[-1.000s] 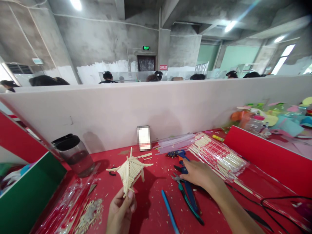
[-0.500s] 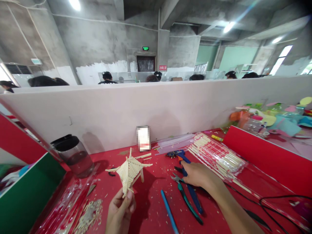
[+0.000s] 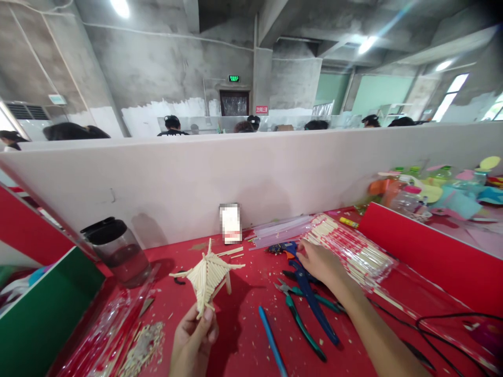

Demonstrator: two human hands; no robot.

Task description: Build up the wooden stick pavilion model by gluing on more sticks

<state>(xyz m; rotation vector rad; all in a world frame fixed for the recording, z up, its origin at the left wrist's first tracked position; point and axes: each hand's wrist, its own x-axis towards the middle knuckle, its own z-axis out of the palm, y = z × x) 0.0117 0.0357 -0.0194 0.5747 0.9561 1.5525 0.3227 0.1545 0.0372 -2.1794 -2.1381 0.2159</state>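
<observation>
My left hand [image 3: 194, 332] pinches the lower tip of a star-shaped piece built of pale wooden sticks [image 3: 208, 277], held up over the red tabletop. My right hand [image 3: 320, 262] is closed at the back of a blue hot glue gun [image 3: 281, 248] with an orange trigger; the gun's nozzle points left, and the hand hides part of its body. Just below that hand lies a long blue-handled tool [image 3: 314, 301], its upper end near the fingers. Green-handled pliers [image 3: 296, 317] rest beside it, jaws toward the back. Nearer the front is a blue rod [image 3: 272, 340].
A dark-lidded water jar [image 3: 118, 254] and a pile of stick scraps [image 3: 145, 345] are at left. A phone [image 3: 230, 224] leans on the white partition [image 3: 196, 183]. Packs of sticks [image 3: 349, 246] lie behind my right hand. A black cable [image 3: 422, 327] crosses the right side.
My right hand has moved slightly back and right, up to the glue gun. The blue-handled tool has swung right, uncovering more of the pliers. My left hand stays put.
</observation>
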